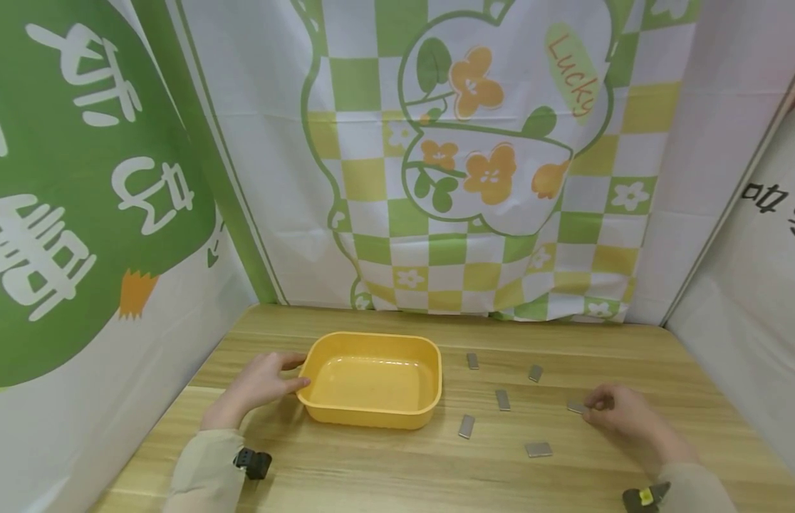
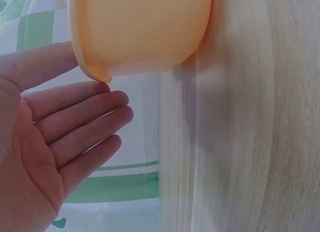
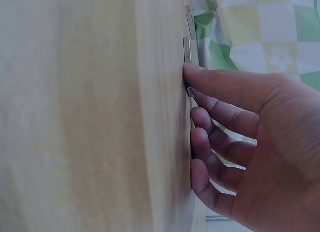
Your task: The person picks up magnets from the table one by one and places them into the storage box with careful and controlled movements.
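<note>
Head view: printed cloth (image 1: 494, 153) backs my worktop (image 1: 385, 474). Lower right, my right hand (image 1: 622, 412) pinches a grey bar (image 1: 574, 407); my straight-fingered left hand (image 1: 261, 379) touches a yellow tub (image 1: 368, 418).

Left hand (image 2: 42, 164) at rim of yellow-orange tub (image 2: 145, 29), fingers straight; wood tabletop (image 2: 245, 127), green-and-white cloth (image 2: 117, 189) behind

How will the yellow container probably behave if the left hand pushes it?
The yellow container looks stiff: its walls stand without sagging. It is probably light for its size, because those walls look thin. It may slide rather than tip, as it sits broad and low on the wooden table.
</note>
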Demonstrator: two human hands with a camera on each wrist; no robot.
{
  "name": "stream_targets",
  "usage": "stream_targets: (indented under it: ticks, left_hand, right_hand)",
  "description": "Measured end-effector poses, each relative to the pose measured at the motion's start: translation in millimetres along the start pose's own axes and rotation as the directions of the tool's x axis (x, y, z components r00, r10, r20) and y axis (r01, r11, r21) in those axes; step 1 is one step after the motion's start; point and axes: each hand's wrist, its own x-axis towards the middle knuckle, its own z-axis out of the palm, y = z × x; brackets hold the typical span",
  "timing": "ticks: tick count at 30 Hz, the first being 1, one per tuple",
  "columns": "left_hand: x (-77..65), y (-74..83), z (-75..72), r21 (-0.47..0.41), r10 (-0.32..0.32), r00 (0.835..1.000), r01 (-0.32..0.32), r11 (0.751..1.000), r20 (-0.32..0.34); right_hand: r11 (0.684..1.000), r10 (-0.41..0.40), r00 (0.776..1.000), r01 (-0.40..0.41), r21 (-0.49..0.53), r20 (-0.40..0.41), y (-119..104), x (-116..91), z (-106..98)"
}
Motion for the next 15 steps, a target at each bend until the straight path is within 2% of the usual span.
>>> stream_targets:
  ticks: [10, 15]
  left_hand:
    - [0.3, -1.1, -0.2, -0.011, -0.014, 1.000, 0.014, 1.000, 0.008]
    - [0.2, -1.1, -0.4, -0.010, -0.017, 1.000, 0.017, 1.000, 0.012]
  right_hand:
    - [0.999, -0.006, 1.000, 0.005, 0.035, 0.012, -0.5, -0.8, -1.5]
    - [1.000, 0.001, 1.000, -0.001, 0.019, 0.015, -1.7, -0.3, -2.4]
